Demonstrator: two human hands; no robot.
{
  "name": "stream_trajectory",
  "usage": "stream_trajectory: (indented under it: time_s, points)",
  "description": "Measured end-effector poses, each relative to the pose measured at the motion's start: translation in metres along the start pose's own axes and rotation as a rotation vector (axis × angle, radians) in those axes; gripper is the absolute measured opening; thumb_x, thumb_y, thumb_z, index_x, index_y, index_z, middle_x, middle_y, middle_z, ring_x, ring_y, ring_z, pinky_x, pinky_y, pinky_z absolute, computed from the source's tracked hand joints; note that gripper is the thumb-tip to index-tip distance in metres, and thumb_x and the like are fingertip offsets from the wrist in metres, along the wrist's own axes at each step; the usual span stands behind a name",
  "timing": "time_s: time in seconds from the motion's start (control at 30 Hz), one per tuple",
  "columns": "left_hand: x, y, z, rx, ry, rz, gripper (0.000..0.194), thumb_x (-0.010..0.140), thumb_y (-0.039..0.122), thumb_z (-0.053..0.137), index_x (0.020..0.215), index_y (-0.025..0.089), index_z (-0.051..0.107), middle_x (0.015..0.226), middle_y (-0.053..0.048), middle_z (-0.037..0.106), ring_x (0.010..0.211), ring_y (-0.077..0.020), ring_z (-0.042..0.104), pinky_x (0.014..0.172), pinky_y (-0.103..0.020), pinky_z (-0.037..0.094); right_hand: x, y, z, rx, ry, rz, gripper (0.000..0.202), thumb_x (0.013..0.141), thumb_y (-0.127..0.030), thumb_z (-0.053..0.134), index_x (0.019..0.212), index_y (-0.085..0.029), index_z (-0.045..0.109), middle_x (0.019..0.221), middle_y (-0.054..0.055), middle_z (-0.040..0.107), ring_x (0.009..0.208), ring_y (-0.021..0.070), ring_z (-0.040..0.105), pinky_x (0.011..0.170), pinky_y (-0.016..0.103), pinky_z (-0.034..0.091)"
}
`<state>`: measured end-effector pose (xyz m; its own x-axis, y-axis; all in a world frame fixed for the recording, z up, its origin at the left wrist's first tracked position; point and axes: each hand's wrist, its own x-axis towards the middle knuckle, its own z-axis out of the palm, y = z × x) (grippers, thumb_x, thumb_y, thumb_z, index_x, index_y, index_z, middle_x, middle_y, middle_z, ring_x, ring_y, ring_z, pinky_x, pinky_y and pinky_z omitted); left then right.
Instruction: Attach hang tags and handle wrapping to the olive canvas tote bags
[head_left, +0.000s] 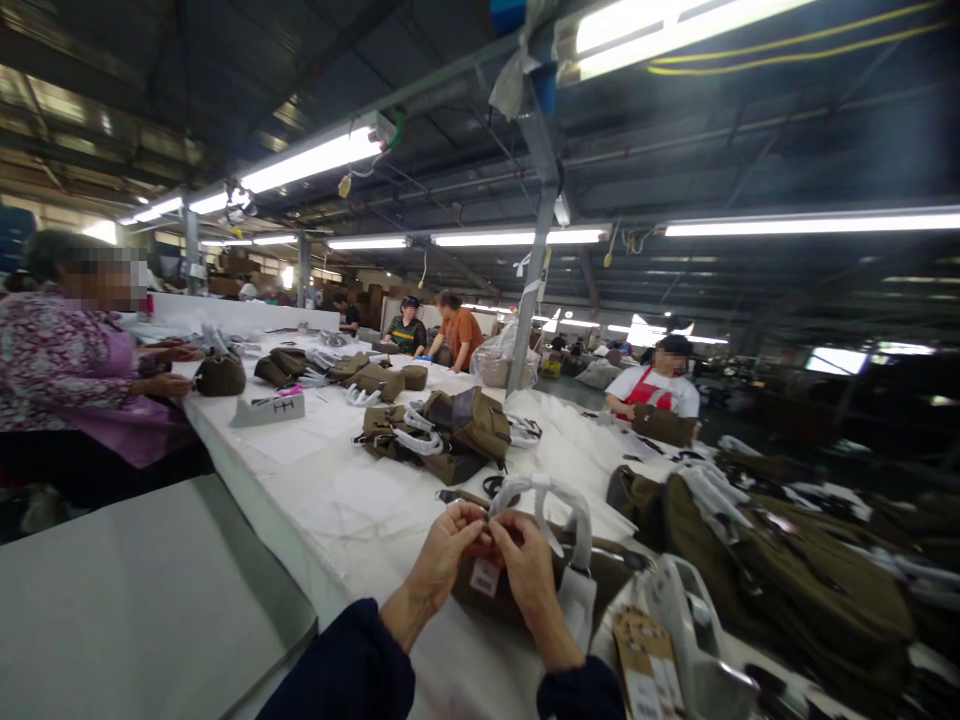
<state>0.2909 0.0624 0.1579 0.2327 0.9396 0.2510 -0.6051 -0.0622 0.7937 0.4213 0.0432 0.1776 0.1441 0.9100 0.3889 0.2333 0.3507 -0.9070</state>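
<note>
Left hand (444,552) and right hand (529,570) fingertips pinched together on tag (485,576) of olive bag (600,580), bag under both hands at near table (352,500) edge, wrapped handle (559,500) arching just behind, bag pile (450,432) beyond, more bags (795,570) right, co-worker (67,360) far left

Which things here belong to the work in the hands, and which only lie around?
In hand:
left hand
right hand
olive bag
paper tag

Lying about:
pile of olive bags
bags mid-table
loose card tags
</note>
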Motion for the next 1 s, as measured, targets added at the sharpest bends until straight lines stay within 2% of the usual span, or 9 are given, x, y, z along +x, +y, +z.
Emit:
stream_trajectory:
  time_s: [0.13,0.43,0.63,0.8,1.0]
  points:
    - [0.0004,-0.0002,0.0003,-0.027,0.024,0.003,0.030,0.076,0.029,0.079,0.095,0.015,0.061,0.081,0.001,0.062,0.064,-0.0083,0.061,0.063,-0.021,0.052,-0.0008,0.0021,0.0009,0.061,-0.024,0.033,0.029,0.080,-0.045,0.063,0.082,-0.017,0.067,0.076,0.006,0.068,0.069,0.0219,0.063,0.056,0.029,0.049]
    - [-0.0022,-0.0013,-0.0035,-0.046,0.003,-0.041,0.030,0.075,0.025,0.080,0.099,0.014,0.068,0.097,-0.006,0.070,0.079,-0.0118,0.067,0.079,-0.023,0.054,-0.0012,0.0041,-0.0014,0.112,-0.017,0.037,0.028,0.080,-0.044,0.064,0.083,-0.016,0.067,0.076,0.005,0.067,0.066,0.0194,0.061,0.052,0.026,0.048]
    - [-0.0014,-0.0030,-0.0038,-0.009,0.026,-0.046,0.030,0.071,0.027,0.083,0.093,0.012,0.069,0.088,-0.005,0.071,0.076,-0.0131,0.067,0.076,-0.025,0.054,-0.0014,0.0028,-0.0009,0.117,-0.035,0.048,0.029,0.079,-0.044,0.065,0.083,-0.015,0.066,0.074,0.005,0.067,0.065,0.0190,0.061,0.051,0.026,0.048]
    - [-0.0016,-0.0023,-0.0013,-0.015,0.049,-0.050,0.031,0.067,0.028,0.085,0.087,0.011,0.068,0.076,-0.002,0.068,0.065,-0.0110,0.064,0.068,-0.023,0.054,-0.0028,0.0064,-0.0024,0.065,-0.035,0.012,0.027,0.081,-0.042,0.062,0.082,-0.016,0.067,0.075,0.006,0.069,0.068,0.0207,0.063,0.053,0.028,0.048]
    - [0.0008,-0.0052,0.0005,-0.073,0.073,-0.065,0.031,0.065,0.026,0.087,0.084,0.012,0.067,0.077,-0.001,0.067,0.066,-0.0091,0.064,0.068,-0.020,0.055,-0.0040,0.0046,-0.0029,0.004,0.008,-0.037,0.031,0.078,-0.048,0.065,0.079,-0.018,0.070,0.073,0.007,0.071,0.066,0.0227,0.065,0.055,0.031,0.050]
